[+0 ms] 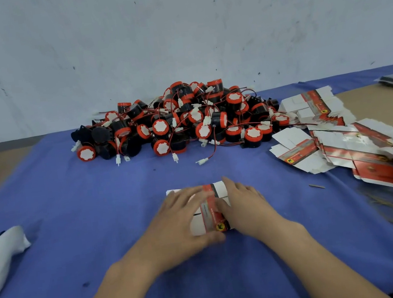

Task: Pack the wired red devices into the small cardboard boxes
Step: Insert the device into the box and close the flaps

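Nearest, in front of the pile of red devices (187,122), a folded-flat carton (210,209) lies on the blue cloth (74,215) that covers the counter, with both hands on top of it. Its long axis runs from the person toward the pile, leaning slightly left at the far end. A red and grey printed strip runs along that axis, a round yellow emblem sits at the near end, and plain white flaps point at the pile. The left hand (182,223) lies over the white left panel with fingers stretched out and the thumb against the near end. The right hand (245,207) presses on the right side, fingers laid forward and thumb on the printed strip. Neither hand is clenched; blur hides whether a thumb hooks under the card. Nothing shows inside this carton. Well left of the pile and nearer the person lies a white cloth bundle (1,252). Right of the pile, flat cartons (340,150) lie fanned in loose stacks, red print and white flaps mixed, all unfolded and holding nothing. The pile itself is a heap of short black cylinders with orange-red caps, each cap bearing a white scalloped disc. Thin red and black wires trail from them and end in small white plugs (202,161), some spilling toward the person. Behind the pile stands a scuffed pale wall (174,26).
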Motion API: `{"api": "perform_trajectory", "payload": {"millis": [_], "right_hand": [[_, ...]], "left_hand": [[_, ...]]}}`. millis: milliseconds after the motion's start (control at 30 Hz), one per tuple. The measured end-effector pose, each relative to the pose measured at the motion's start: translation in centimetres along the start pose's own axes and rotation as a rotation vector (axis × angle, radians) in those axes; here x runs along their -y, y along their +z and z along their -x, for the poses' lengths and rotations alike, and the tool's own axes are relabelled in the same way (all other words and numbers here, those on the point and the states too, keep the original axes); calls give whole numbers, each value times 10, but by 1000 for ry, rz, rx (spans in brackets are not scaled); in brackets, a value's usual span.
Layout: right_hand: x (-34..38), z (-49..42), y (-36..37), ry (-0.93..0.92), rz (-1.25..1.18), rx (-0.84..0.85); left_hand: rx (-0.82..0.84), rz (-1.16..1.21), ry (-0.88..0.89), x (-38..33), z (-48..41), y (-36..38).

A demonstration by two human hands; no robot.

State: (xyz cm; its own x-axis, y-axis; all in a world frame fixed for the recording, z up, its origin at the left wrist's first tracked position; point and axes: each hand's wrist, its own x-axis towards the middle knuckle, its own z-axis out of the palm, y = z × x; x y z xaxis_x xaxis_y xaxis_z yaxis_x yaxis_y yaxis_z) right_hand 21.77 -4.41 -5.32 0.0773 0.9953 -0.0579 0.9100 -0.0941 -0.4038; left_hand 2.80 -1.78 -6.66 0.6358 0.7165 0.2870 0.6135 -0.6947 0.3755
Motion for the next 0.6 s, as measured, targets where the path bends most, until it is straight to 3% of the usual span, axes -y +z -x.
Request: {"api": "perform_trajectory", "payload": {"millis": [67, 133, 367, 433, 600], "right_hand": [[-2, 3, 0, -14, -45, -1], [-3, 5, -2, -22, -172, -3], [2, 3, -25, 103, -1067, -5], [5, 2, -27, 87, -1079, -12], [12, -3, -23, 58, -831, -87]], "left_hand": [[68, -23, -16, -7, 4, 11], [29, -21, -32, -7, 8, 16], [-69, -134, 12, -4, 16, 11], [-70, -128, 4, -3, 15, 7], [-56, -163, -12, 3, 16, 5]]}}
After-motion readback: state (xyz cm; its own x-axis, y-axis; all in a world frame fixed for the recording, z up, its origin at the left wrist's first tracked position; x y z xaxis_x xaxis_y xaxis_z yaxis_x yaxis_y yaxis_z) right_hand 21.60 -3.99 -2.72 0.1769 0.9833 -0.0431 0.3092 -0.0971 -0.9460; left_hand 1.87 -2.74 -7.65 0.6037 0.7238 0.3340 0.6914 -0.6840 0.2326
